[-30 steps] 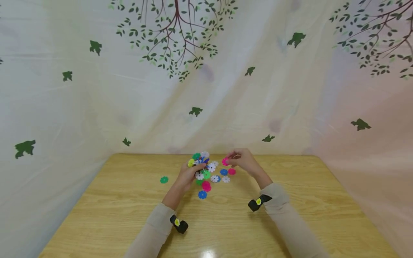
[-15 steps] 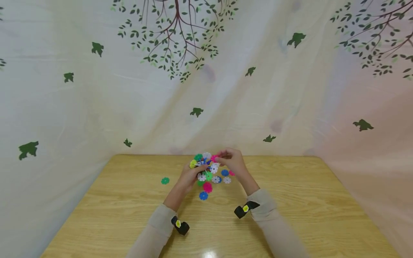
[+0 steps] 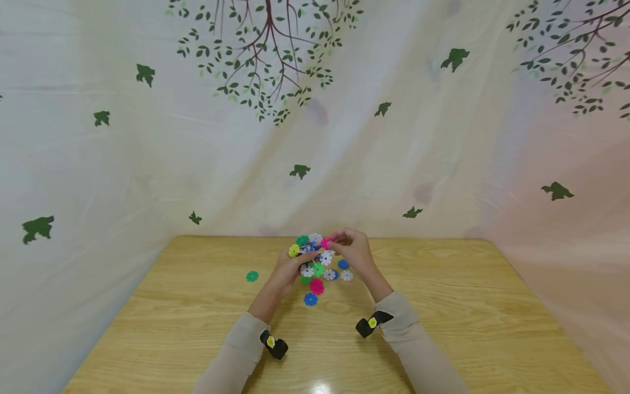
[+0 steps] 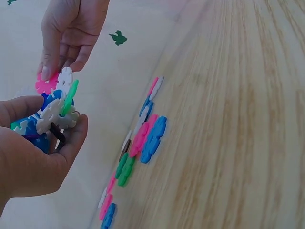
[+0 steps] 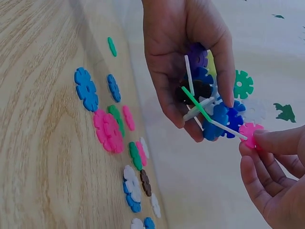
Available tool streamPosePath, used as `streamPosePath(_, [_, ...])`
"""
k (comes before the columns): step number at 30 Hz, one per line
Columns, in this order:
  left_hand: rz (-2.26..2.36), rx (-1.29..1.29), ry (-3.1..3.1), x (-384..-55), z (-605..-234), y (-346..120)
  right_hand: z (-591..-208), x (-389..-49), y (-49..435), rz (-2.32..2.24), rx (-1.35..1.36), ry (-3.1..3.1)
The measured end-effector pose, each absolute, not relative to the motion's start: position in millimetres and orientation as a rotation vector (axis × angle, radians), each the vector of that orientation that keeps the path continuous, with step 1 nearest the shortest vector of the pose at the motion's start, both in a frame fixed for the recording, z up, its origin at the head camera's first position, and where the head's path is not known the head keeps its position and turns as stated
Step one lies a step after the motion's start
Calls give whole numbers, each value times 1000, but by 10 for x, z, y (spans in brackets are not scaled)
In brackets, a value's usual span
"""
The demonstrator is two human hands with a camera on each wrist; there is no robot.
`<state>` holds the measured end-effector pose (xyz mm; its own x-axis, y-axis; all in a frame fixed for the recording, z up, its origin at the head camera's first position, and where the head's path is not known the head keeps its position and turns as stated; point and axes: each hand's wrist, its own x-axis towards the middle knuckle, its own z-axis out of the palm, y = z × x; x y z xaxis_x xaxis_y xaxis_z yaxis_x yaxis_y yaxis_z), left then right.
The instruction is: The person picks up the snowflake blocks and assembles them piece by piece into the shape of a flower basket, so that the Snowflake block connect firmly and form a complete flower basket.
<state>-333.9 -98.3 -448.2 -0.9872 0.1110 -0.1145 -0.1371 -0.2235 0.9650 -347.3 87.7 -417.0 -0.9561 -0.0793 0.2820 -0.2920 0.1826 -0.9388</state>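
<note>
My left hand (image 3: 287, 268) grips a cluster of interlocked plastic snowflake discs (image 5: 209, 102), held above the table. Blue, white, green, purple, black and yellow discs show in it, joined at different angles. Between thumb and fingers, my right hand (image 3: 355, 250) pinches a pink snowflake disc (image 5: 249, 134). In the right wrist view the pink disc meets the edge of a white disc (image 5: 228, 130) on the cluster's near side. From the left wrist view, the same pink disc (image 4: 46, 84) sits at the cluster's top, beside another white disc (image 4: 65, 78).
Loose snowflake discs lie on the wooden table (image 3: 197, 328) below the hands, among them a blue one (image 3: 310, 299), a pink one (image 3: 317, 286) and a white one (image 3: 346, 275). A green disc (image 3: 252, 276) lies apart on the left. Behind the table hangs a printed cloth (image 3: 236, 180).
My right hand has moved left with the pink disc, bringing it from beside the cluster to its edge. The left hand has stayed almost in place, still holding the cluster.
</note>
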Motion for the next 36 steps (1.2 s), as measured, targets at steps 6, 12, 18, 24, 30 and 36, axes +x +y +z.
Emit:
streamPosePath(6, [2322,-15,1881,-3338,-4461,-997,-4148,-3453,874,1843,384,-2287])
streamPosePath(12, [2305,1,1893,-3332,-4448,-1019,-4162,-3463,877,1803,428,-2275])
streamPosePath(18, [2298,33,1919,-3330,-4447,-1035,-4174,-3431,878,1783,450,-2292])
streamPosePath(24, [2284,63,1958,-3316,-4445,-1041,-4164,-3416,883,1783,532,-2311])
streamPosePath(30, [2264,64,1986,-3306,-4417,-1051,-4134,-3412,860,1805,529,-2311])
streamPosePath(36, [2239,46,2009,-3312,-4392,-1058,-4157,-3432,870,1844,480,-2322])
